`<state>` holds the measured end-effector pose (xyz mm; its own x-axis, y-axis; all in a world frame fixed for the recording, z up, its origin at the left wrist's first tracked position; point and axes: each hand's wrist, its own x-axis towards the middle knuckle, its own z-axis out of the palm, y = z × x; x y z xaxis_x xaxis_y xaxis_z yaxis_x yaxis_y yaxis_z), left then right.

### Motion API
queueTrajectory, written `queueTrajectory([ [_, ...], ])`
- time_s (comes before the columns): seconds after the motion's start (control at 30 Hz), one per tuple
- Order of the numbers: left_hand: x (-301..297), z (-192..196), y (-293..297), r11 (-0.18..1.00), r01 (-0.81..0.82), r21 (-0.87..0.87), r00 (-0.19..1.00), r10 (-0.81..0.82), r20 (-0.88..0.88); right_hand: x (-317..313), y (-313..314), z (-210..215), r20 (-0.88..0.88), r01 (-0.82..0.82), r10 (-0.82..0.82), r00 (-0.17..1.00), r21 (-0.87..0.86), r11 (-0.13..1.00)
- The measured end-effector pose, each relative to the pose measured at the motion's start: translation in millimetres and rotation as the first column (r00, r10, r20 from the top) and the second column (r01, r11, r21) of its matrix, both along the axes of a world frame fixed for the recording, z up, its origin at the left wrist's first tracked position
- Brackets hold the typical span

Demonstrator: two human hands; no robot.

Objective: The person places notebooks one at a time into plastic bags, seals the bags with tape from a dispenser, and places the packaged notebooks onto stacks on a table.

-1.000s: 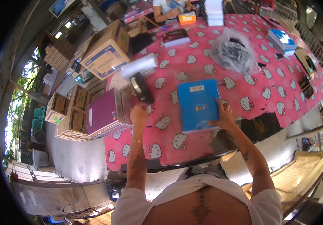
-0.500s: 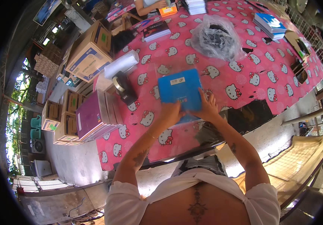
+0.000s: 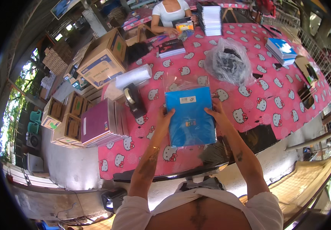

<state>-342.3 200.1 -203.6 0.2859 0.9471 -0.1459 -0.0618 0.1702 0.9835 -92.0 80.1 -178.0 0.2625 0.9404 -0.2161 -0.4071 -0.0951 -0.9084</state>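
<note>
A blue spiral notebook (image 3: 192, 113) with a white label lies in a clear plastic sleeve, whose loose end (image 3: 186, 81) extends past its far edge. I cannot tell whether more than one notebook is inside. My left hand (image 3: 165, 118) grips the left edge, thumb on the cover. On the opposite edge, my right hand (image 3: 220, 114) holds it the same way. Left of the notebook stands a black tape dispenser (image 3: 134, 101). Beside that is a stack of purple notebooks (image 3: 98, 122). A pile of clear plastic sleeves (image 3: 134, 77) lies beyond the dispenser.
The table has a pink cartoon-cat cover (image 3: 238, 115). A crumpled clear bag (image 3: 228, 61) with dark contents sits beyond the notebook. Blue notebooks (image 3: 280, 51) are stacked far right, black ones (image 3: 172, 48) far left. A large carton (image 3: 103, 59) stands left. Across the table sits another person (image 3: 171, 15).
My hands have moved from the notebook's near part out to its two side edges. The whole cover now shows, and the view has shifted to take in more of the far side.
</note>
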Motion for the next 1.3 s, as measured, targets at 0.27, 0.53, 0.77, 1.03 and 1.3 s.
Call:
queueTrajectory([
  [0.27, -49.3, 96.5, -43.0, 0.945, 0.254, 0.207, 0.962, -0.270, 0.050, 1.8, -44.2, 68.8, 0.290, -0.220, 0.088, 0.953, 0.460, 0.860],
  [0.53, -35.2, 88.8, -203.1, 0.483, -0.098, 0.870, 0.831, 0.520, -0.196, -115.3, -60.1, 93.7, 0.563, -0.107, -0.147, 0.813, 0.393, 0.913],
  [0.77, -69.7, 122.1, -186.4, 0.679, -0.512, 0.526, 0.814, 0.580, 0.044, -109.8, 66.0, 64.9, 0.271, -0.524, 0.449, 0.851, 0.390, 0.758],
  [1.03, -118.2, 134.3, -113.6, 0.851, -0.124, 0.511, 0.991, 0.135, 0.016, -83.6, -0.8, 74.4, 0.236, -0.378, 0.300, 0.924, 0.449, 0.810],
  [1.3, -106.3, 85.7, -10.4, 0.951, 0.007, 0.309, 0.954, -0.100, 0.284, -51.7, -59.6, 126.6, 0.503, -0.090, -0.353, 0.789, 0.663, 0.743],
])
